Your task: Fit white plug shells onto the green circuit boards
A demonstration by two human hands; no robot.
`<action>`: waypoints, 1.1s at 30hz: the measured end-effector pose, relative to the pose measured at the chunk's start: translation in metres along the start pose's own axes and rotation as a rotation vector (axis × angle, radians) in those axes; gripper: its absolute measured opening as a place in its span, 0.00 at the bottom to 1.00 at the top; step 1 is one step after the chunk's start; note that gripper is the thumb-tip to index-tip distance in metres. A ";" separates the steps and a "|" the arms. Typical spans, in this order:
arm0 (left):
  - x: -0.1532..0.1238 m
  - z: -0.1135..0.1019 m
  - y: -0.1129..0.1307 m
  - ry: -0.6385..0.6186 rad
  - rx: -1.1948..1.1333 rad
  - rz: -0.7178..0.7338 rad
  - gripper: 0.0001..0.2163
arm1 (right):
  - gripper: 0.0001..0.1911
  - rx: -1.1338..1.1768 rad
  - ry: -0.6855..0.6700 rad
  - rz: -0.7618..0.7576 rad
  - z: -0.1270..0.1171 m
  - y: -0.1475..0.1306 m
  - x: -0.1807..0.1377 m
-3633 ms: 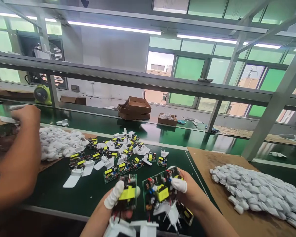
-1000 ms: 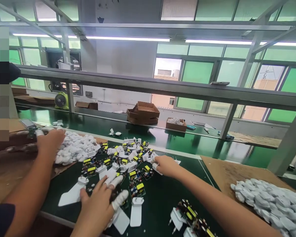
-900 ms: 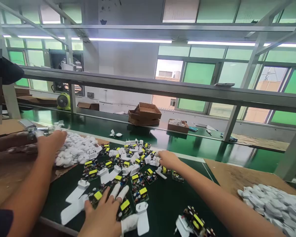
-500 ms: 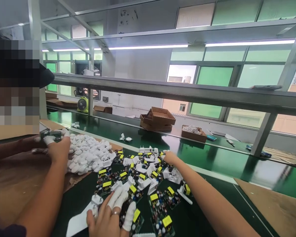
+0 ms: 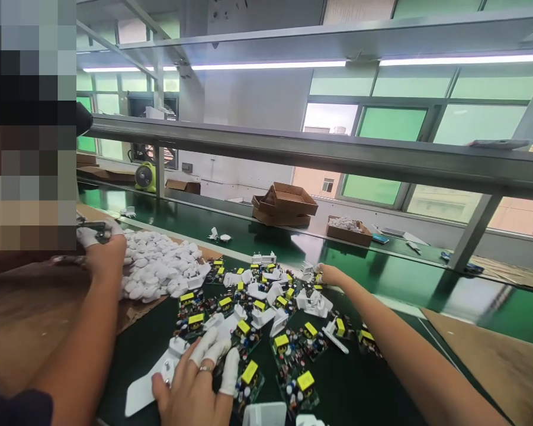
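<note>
My left hand (image 5: 195, 384), with white finger cots on several fingers, lies flat on small green circuit boards (image 5: 249, 378) with yellow transformers near the table's front edge. My right hand (image 5: 331, 275) reaches far forward to the back of the scattered pile of boards and white plug housings (image 5: 266, 296), its fingers curled among white parts; whether it grips one I cannot tell. A flat white housing (image 5: 144, 387) sits just left of my left hand.
A co-worker's arm (image 5: 93, 331) on the left reaches a heap of white plug parts (image 5: 157, 272) on cardboard. Beyond lie the green conveyor belt (image 5: 382, 278), brown cardboard boxes (image 5: 286, 204), a metal rail overhead and a yellow fan (image 5: 145, 176).
My hands put down the boards they held and spread over the pile. My right hand has reached further back; my left stays on the near boards. The view has shifted left.
</note>
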State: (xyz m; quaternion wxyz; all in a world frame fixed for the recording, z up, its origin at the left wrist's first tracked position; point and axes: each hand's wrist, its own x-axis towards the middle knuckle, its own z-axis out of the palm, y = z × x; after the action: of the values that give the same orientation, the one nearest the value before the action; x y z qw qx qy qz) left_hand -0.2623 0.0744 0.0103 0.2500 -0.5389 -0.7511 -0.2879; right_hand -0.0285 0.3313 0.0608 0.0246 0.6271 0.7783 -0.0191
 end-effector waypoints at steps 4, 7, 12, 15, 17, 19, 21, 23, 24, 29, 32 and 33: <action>0.002 0.009 -0.009 -0.124 -0.007 -0.017 0.19 | 0.12 -0.015 -0.068 -0.002 -0.011 0.018 -0.031; 0.006 0.009 -0.008 -0.141 -0.013 -0.052 0.19 | 0.12 -0.002 -0.097 -0.067 -0.014 0.010 -0.059; 0.008 -0.008 -0.003 0.110 -0.140 -0.037 0.18 | 0.11 -0.004 -0.050 -0.214 -0.023 -0.020 -0.106; -0.004 -0.029 0.005 0.325 -0.356 0.045 0.11 | 0.11 -0.056 0.030 -0.192 -0.041 -0.023 -0.147; -0.020 -0.044 0.018 0.339 -0.560 0.060 0.09 | 0.12 -0.082 0.081 -0.147 -0.055 -0.014 -0.186; -0.037 -0.057 0.040 0.225 -0.791 0.046 0.09 | 0.12 -0.104 0.099 -0.062 -0.064 0.000 -0.230; -0.050 -0.066 0.070 -0.012 -0.953 0.106 0.10 | 0.14 -0.121 0.057 0.075 -0.061 0.013 -0.276; -0.055 -0.072 0.103 -0.373 -0.935 0.233 0.13 | 0.17 -0.072 -0.020 0.201 -0.045 0.020 -0.313; -0.055 -0.073 0.119 -0.563 -0.857 0.274 0.16 | 0.19 -0.012 -0.048 0.220 -0.034 0.021 -0.327; -0.041 -0.066 0.175 -0.953 -0.699 0.225 0.16 | 0.22 0.296 -0.021 0.161 0.031 0.020 -0.347; -0.034 -0.055 0.179 -1.137 -0.860 0.140 0.16 | 0.26 0.546 0.130 0.053 0.053 0.026 -0.343; -0.033 -0.054 0.177 -1.229 -0.940 0.125 0.18 | 0.27 0.607 0.167 0.022 0.056 0.028 -0.342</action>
State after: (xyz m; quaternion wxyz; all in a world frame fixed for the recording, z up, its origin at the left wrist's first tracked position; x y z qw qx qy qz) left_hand -0.0805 0.0595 0.0546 -0.4505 -0.6928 -0.5220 -0.2112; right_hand 0.0723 0.0001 0.0265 -0.2273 0.6135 0.7297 -0.1988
